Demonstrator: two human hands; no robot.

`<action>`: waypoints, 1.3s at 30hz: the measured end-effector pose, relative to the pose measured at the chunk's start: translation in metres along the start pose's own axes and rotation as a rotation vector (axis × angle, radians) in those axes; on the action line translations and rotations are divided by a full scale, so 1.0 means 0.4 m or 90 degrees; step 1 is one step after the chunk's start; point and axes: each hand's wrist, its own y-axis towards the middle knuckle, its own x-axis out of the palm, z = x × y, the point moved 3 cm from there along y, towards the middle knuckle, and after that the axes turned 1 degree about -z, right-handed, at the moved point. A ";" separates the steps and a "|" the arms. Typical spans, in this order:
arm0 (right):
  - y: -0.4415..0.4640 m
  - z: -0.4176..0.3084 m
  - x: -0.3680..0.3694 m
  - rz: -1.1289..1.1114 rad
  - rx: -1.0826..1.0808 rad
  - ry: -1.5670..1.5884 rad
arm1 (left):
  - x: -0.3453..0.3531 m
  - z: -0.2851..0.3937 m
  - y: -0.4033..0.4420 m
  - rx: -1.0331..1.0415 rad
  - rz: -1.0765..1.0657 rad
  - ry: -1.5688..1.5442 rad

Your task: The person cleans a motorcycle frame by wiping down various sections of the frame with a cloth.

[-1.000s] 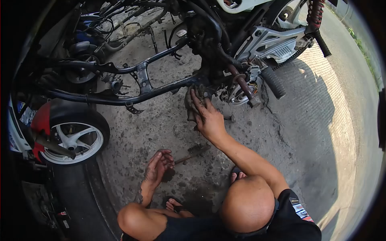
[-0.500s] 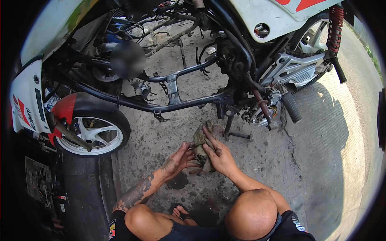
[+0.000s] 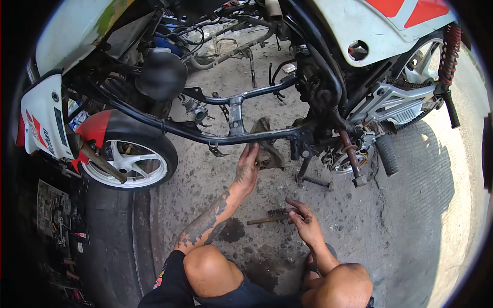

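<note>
My left hand (image 3: 247,173) reaches up to the lower black frame tube (image 3: 226,138) of a stripped motorcycle. It presses a dirty grey-brown rag (image 3: 271,157) to the tube. The cloth hangs below the tube and shows above it too; some of my fingers are hidden behind it. Lower down on the right, my right hand (image 3: 308,226) is by a brush (image 3: 269,219) with a thin wooden handle and dark bristles. Thumb and forefinger stand apart at the brush's right end; whether they touch it is hard to make out.
A front wheel (image 3: 128,164) with white spokes and red fender stands at left. A carburettor (image 3: 194,109) lies beyond the tube. The footpeg (image 3: 386,154) and a rusty bar (image 3: 349,154) jut out at right. Oil stains (image 3: 231,229) mark the concrete.
Both hands were together around the rag. My left hand has carried it up to the frame tube, and my right hand has let go and moved down to the brush. The view has shifted slightly.
</note>
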 end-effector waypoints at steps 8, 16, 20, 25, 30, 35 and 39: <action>0.000 0.036 0.014 -0.095 0.088 -0.014 | 0.021 0.010 0.125 -0.014 -0.089 0.244; -0.020 0.172 -0.005 -0.085 0.118 -0.012 | -0.176 -0.089 0.247 -0.049 0.050 0.201; -0.062 0.180 -0.042 -0.003 0.149 -0.040 | -0.166 -0.071 0.362 0.044 0.094 0.172; -0.165 0.255 -0.054 0.153 -0.031 -0.170 | -0.064 -0.063 0.510 0.147 0.045 0.027; -0.227 0.050 -0.046 0.136 0.335 -0.315 | 0.074 -0.066 0.502 0.097 -0.291 -0.167; -0.211 0.093 -0.050 0.202 0.426 -0.345 | 0.128 -0.097 0.516 0.054 -0.346 -0.329; -0.211 0.215 -0.075 0.179 0.144 -0.235 | 0.136 -0.098 0.551 0.139 -0.229 -0.198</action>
